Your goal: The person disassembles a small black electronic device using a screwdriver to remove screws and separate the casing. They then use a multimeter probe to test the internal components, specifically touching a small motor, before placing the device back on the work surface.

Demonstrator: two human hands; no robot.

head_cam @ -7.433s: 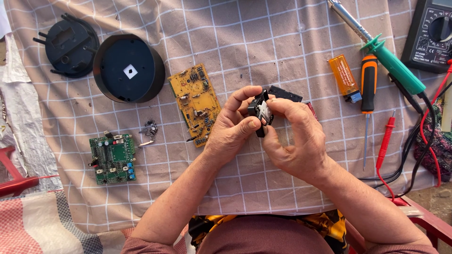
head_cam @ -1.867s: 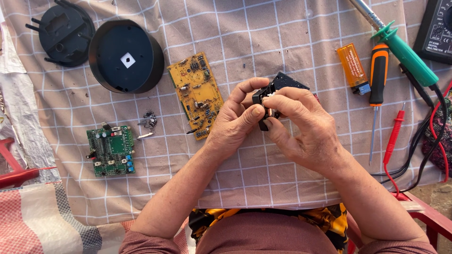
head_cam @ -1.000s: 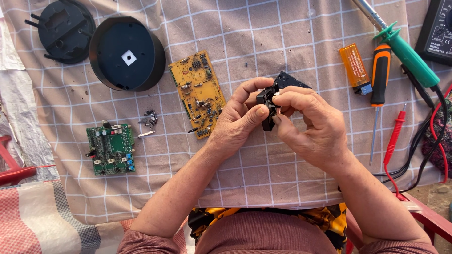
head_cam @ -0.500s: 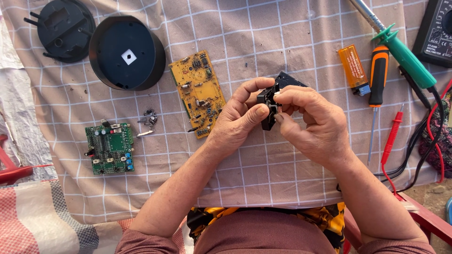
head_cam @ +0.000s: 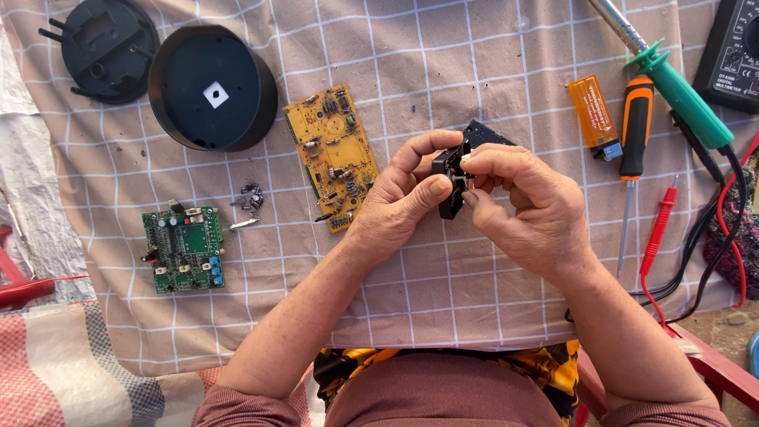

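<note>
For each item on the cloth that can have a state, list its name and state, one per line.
Small black part: held off the cloth by left hand and right hand.
Yellow circuit board: bare, flat.
Green circuit board: bare, flat.
Round black housing: opened.
Screwdriver: lying unused.

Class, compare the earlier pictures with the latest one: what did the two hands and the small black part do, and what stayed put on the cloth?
Little changed. The left hand and right hand keep gripping the small black part between them; the right fingers have shifted slightly on it, now pinching its pale centre. The yellow circuit board, green circuit board, round black housing, lighter and screwdriver lie where they were.
</note>
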